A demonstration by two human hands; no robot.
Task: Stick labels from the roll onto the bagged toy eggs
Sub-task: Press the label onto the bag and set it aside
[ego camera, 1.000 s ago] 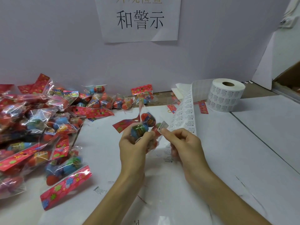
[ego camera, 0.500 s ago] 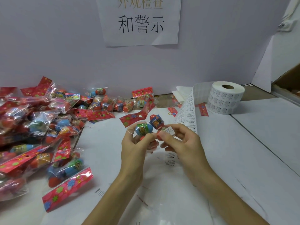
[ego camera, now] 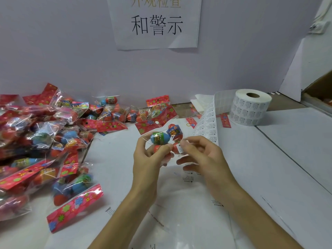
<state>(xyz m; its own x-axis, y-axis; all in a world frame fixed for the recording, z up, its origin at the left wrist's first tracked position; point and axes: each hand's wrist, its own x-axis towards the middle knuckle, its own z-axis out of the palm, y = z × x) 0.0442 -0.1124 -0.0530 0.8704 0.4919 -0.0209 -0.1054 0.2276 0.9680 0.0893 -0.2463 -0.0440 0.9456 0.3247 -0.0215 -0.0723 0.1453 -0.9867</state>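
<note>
Your left hand [ego camera: 149,159] grips one bag of toy eggs [ego camera: 161,137] above the table [ego camera: 269,168], fingers hiding its lower eggs (perhaps four in all), while your right hand [ego camera: 203,159] pinches one white label [ego camera: 180,147] against it; one roll [ego camera: 250,109] stands behind on the right, and the pile [ego camera: 45,132] of bags, cut off at the left edge, is too tangled to count.

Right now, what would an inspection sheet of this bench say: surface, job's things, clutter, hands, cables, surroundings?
Surface: white table, paper sheets laid over it.
Job's things: label roll standing right rear, label strip trailing toward the hands; bag of toy eggs held up.
Clutter: pile of bagged eggs at left.
Hands: left hand grips the bag; right hand pinches a label against it.
Cables: nothing seen.
Surroundings: wall with paper sign; cardboard box at right edge.
</note>
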